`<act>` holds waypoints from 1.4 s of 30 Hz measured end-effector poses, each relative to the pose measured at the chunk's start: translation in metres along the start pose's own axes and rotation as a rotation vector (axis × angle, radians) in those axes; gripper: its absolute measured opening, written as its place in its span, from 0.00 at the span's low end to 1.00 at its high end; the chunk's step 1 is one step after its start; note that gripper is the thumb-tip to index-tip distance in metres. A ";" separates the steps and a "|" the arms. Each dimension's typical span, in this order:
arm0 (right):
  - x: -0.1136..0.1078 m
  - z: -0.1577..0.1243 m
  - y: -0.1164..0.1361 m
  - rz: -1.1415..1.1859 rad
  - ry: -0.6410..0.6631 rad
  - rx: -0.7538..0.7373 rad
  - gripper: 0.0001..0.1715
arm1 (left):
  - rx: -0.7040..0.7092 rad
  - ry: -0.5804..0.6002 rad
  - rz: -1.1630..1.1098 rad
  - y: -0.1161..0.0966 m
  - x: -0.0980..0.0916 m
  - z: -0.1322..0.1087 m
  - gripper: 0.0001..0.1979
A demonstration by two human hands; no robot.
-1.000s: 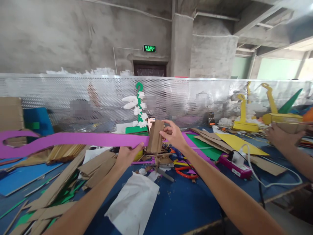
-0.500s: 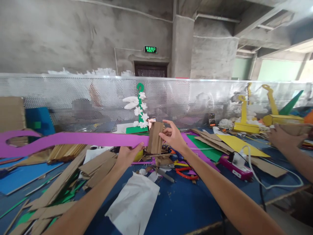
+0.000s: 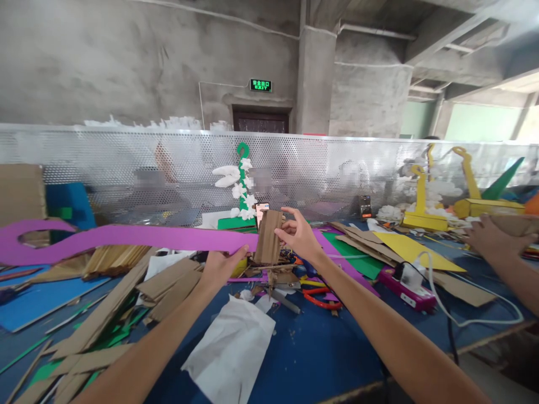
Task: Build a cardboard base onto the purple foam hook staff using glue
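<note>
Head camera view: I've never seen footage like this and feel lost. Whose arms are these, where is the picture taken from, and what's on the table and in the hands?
There is no machine. A camera on a person's head looks forward and down along their own bare arms. The left hand grips one end of a long purple strip. The right hand pinches an upright cardboard piece at that end. Below is a blue table with cardboard scraps, a white sheet, red-handled scissors and a pink power strip. The hand at the far right belongs to another person.
</note>
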State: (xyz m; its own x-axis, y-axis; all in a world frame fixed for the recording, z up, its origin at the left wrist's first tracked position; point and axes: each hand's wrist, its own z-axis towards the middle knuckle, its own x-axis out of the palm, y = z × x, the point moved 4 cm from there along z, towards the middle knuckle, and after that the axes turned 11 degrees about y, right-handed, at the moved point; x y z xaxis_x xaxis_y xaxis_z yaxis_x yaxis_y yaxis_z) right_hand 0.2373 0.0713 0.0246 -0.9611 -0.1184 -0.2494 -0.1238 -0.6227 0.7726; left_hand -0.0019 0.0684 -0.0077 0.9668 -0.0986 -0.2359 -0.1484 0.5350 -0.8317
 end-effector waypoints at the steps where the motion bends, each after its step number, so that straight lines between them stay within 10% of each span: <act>1: 0.000 0.000 0.001 -0.001 -0.002 0.003 0.35 | -0.008 -0.001 -0.017 0.000 0.001 0.000 0.19; 30: 0.004 -0.002 0.006 0.023 -0.009 0.000 0.35 | -0.022 -0.009 -0.131 -0.015 0.006 -0.003 0.18; 42: -0.008 0.002 0.004 0.168 0.036 0.011 0.41 | -0.155 0.001 -0.492 0.016 -0.021 0.005 0.16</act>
State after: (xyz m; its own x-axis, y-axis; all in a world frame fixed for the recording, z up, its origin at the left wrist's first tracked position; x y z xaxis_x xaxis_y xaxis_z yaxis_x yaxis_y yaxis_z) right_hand 0.2445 0.0713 0.0304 -0.9592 -0.2474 -0.1371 0.0346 -0.5837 0.8112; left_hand -0.0231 0.0835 -0.0140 0.9298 -0.3083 0.2010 0.2942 0.2944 -0.9093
